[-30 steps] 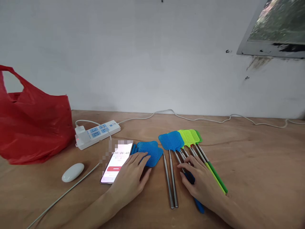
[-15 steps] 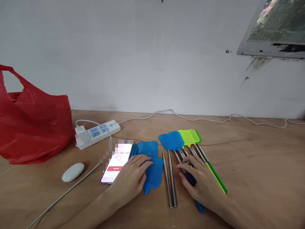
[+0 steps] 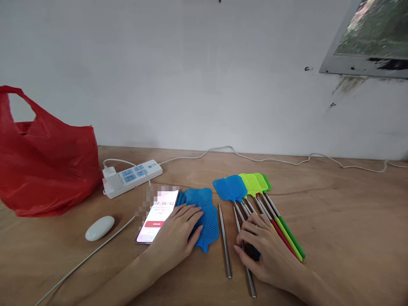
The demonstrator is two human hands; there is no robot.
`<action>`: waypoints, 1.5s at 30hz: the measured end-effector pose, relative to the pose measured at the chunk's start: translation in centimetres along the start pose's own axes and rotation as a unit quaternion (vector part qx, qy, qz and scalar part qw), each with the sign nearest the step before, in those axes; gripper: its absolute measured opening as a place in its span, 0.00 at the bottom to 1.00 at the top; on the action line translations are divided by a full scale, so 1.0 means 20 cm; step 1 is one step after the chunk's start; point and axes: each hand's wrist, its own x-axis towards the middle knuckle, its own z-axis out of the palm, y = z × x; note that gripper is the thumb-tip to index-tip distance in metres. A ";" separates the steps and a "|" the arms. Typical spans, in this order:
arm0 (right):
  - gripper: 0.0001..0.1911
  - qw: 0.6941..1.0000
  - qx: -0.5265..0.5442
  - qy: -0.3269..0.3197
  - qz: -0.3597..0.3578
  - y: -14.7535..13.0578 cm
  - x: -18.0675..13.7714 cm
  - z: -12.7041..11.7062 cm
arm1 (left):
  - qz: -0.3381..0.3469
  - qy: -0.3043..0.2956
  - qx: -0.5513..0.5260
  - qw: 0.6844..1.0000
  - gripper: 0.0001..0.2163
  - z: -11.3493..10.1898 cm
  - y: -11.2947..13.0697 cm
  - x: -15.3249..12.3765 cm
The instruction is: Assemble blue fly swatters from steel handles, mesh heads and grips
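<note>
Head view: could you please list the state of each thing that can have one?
White power strip: indicator lit red, white charger plugged in.
Smartphone: screen on, timer showing.
Red plastic bag: mouth open.
Loose blue mesh swatter head: detached, flat under left hand.
Bare metal rod: headless.
Right hand: fingers curled over rods.
</note>
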 end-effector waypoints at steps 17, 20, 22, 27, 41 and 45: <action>0.11 0.995 0.011 0.088 0.043 0.00 -0.02 0.07 | -0.003 0.014 0.010 1.000 0.24 0.05 -0.02 -0.03; 0.10 0.988 0.092 0.103 0.062 -0.01 -0.01 0.05 | -0.001 0.024 0.008 1.000 0.24 0.03 -0.01 -0.02; 0.08 0.978 0.159 0.103 0.093 -0.02 -0.01 0.03 | -0.010 0.044 -0.003 0.999 0.24 0.00 0.00 -0.01; 0.06 0.956 0.250 0.076 0.130 -0.01 -0.01 0.01 | -0.037 0.101 -0.085 0.991 0.24 -0.04 0.02 -0.01; 0.12 0.989 0.098 0.104 -0.038 0.04 -0.01 -0.02 | 0.054 0.098 -0.149 0.982 0.07 -0.08 0.08 -0.01; 0.10 0.986 0.091 0.117 -0.073 0.03 -0.01 0.00 | 0.081 0.061 -0.136 0.986 0.10 -0.04 0.10 -0.01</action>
